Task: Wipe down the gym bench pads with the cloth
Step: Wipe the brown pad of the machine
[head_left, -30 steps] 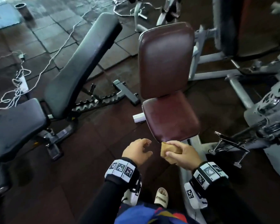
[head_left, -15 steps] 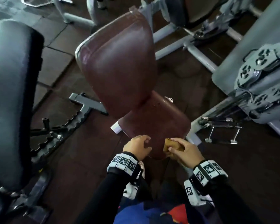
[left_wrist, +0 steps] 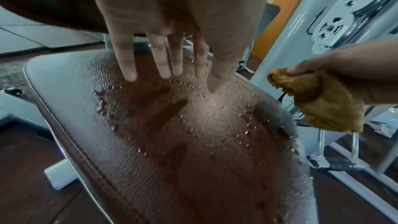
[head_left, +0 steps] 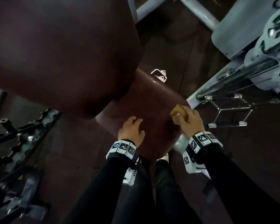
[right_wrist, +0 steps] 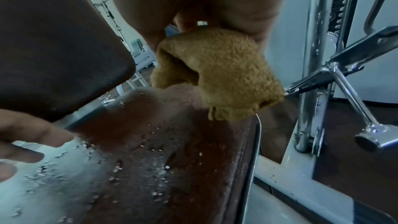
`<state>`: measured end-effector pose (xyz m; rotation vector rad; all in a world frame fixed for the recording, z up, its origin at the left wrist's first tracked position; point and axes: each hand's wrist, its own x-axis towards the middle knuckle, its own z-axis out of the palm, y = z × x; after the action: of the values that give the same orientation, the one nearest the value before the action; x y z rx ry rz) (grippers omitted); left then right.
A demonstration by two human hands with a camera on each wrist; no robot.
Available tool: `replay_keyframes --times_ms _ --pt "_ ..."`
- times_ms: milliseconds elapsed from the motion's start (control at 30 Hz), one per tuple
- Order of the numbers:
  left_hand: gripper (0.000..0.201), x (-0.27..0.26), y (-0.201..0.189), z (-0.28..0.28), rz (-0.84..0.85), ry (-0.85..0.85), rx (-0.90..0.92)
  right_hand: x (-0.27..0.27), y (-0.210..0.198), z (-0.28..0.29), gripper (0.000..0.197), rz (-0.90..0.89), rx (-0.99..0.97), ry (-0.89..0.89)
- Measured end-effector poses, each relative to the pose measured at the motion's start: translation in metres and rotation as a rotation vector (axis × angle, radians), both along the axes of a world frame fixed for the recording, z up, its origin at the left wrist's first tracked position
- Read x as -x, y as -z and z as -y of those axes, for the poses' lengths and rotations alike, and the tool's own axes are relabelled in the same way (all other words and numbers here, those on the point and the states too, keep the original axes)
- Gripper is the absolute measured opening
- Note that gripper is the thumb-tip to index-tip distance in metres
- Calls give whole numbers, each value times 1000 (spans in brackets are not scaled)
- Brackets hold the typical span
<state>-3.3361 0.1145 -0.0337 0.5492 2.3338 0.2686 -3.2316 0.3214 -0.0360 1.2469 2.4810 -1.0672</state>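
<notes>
The maroon seat pad point(head_left: 152, 109) lies below me, wet with droplets point(left_wrist: 193, 142). Above it at the upper left looms the maroon backrest pad point(head_left: 63, 46). My left hand point(head_left: 132, 128) is over the near left part of the seat, fingers straight and spread point(left_wrist: 170, 74), tips at or just above the surface; contact is unclear. My right hand point(head_left: 189, 120) grips a bunched tan cloth point(head_left: 178, 112) at the seat's right edge. The cloth point(right_wrist: 219, 74) hangs from the curled fingers just over the pad point(right_wrist: 161, 159).
A grey machine frame with pulleys point(head_left: 273, 29) stands close on the right. A chrome cable handle point(head_left: 228, 110) hangs beside the seat's right edge. A black bench's toothed adjuster point(head_left: 23, 135) lies on the dark floor at the left.
The view has closed in on the seat. Both hands moved forward onto the seat pad. The left fingers went from curled to straight. The right hand kept the cloth.
</notes>
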Motion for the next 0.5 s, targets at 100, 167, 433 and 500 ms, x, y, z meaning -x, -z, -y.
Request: replay_keyframes --times_ms 100,167,433,500 --pt "66 2 26 0 -56 44 78 4 20 -6 53 7 -47 -16" --pt "68 0 39 3 -103 45 41 1 30 -4 62 72 -112 -114" --pt "64 -15 73 18 -103 121 69 -21 57 -9 50 -207 -316 -496" --pt "63 -14 76 18 -92 119 57 -21 63 -9 44 -183 -328 -539"
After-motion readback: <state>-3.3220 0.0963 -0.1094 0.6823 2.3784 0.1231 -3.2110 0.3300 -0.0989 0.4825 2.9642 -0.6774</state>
